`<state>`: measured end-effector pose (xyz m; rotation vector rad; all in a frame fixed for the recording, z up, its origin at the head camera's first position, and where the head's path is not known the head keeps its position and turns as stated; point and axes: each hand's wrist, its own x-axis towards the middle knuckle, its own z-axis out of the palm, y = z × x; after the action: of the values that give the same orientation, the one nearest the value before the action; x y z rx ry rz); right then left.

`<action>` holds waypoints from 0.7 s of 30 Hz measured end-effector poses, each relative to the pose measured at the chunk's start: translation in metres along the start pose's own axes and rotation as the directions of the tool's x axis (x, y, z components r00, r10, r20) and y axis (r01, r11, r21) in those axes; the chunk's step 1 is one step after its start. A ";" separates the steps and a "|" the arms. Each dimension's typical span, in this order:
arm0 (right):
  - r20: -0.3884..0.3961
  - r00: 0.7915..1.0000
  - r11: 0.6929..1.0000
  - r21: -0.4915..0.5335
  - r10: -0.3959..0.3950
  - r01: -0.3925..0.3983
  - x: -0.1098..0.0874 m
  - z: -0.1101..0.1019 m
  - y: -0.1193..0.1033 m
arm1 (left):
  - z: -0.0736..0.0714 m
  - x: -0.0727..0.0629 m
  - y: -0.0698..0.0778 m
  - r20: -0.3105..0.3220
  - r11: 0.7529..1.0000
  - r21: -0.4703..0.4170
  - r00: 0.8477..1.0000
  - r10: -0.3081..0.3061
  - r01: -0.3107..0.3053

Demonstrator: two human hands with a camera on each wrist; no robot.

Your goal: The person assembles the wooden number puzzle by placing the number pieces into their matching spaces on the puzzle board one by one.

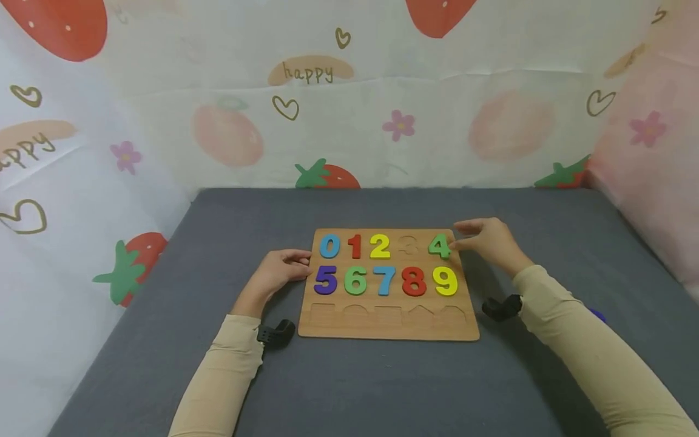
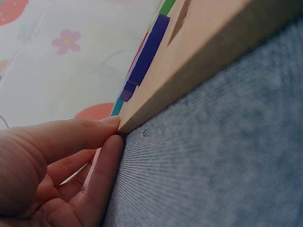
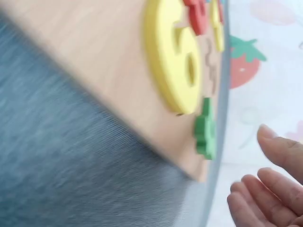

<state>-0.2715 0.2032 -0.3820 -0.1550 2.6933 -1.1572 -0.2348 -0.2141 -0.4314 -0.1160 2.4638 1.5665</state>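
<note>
A wooden number puzzle board (image 1: 382, 331) lies flat on the table. Seated on it are coloured digits, among them a green 4 (image 1: 439, 246), a yellow 9 (image 1: 445, 281) and a purple 5 (image 1: 326, 280). The recess for the 3 (image 1: 408, 245) shows bare wood. At the board's left edge, my left hand (image 1: 278, 270) pinches the rim between thumb and index finger, as the left wrist view shows. Beside the upper right corner is my right hand (image 1: 488, 240), fingers relaxed and holding nothing; in the right wrist view it stands apart from the green 4.
Shaped recesses (image 1: 388, 314) run along the board's near side. Part of a purple piece (image 1: 597, 314) peeks out behind the right sleeve. A dark grey cloth (image 1: 382, 388) covers the table, with a patterned curtain (image 1: 437, 73) behind it.
</note>
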 end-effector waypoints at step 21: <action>0.008 1.000 1.000 0.018 0.007 -0.007 -0.014 -0.005 0.004 | -0.001 0.002 -0.002 -0.007 1.000 0.013 1.000 0.015 -0.015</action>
<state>-0.2587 0.2116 -0.3792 -0.1472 2.6735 -1.1761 -0.2365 -0.2159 -0.4335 -0.1021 2.4853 1.5587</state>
